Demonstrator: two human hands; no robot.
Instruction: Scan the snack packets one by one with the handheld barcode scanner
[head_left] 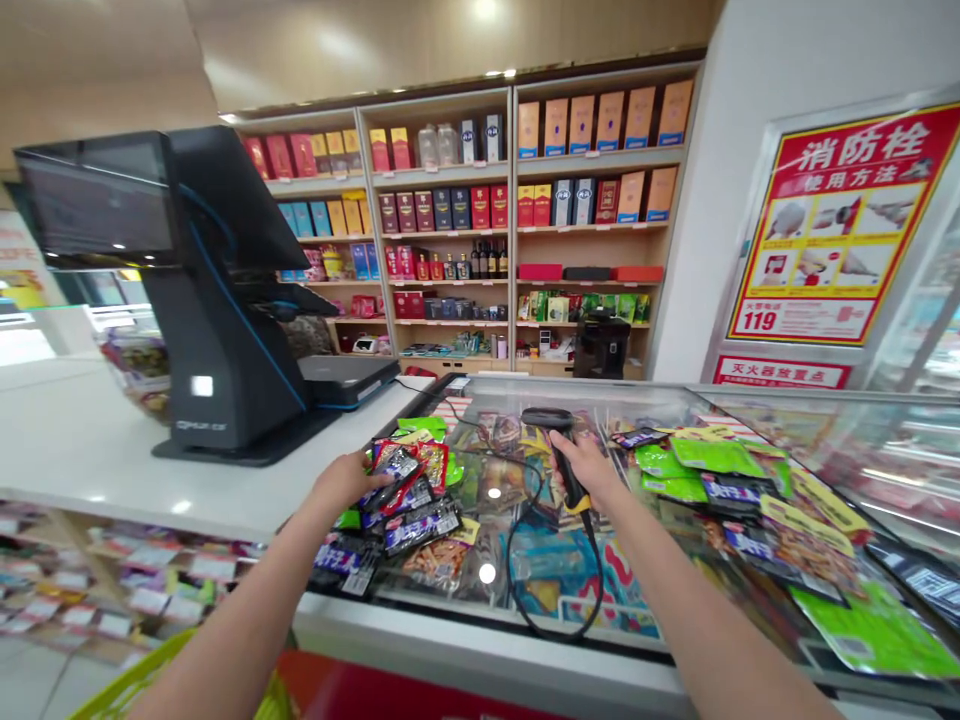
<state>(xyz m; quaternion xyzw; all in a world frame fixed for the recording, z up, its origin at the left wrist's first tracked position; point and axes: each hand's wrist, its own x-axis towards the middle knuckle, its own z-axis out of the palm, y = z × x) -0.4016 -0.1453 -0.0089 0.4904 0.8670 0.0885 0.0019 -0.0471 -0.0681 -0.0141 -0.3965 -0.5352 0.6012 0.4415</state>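
My right hand [581, 465] is wrapped round the handle of a black and yellow barcode scanner [546, 417], held over the middle of the glass-topped display case [487, 520]. A looped black cable hangs from the scanner's handle. On the left, my left hand [351, 482] has its fingers closed at the edge of a dark snack packet [396, 465] on top of a pile; the fingertips are partly hidden. Under it lie red, green and black-and-purple snack packets [424, 522]. A second heap of green, yellow and dark snack packets [716, 457] rests on the glass to the right.
A black point-of-sale terminal [225, 350] stands on the white counter [112, 460] at the left. Shelves [450, 180] of boxed bottles line the back wall. A red fire-hydrant sign [847, 220] hangs at the right. Part of a yellow-green basket [142, 680] shows at the bottom left.
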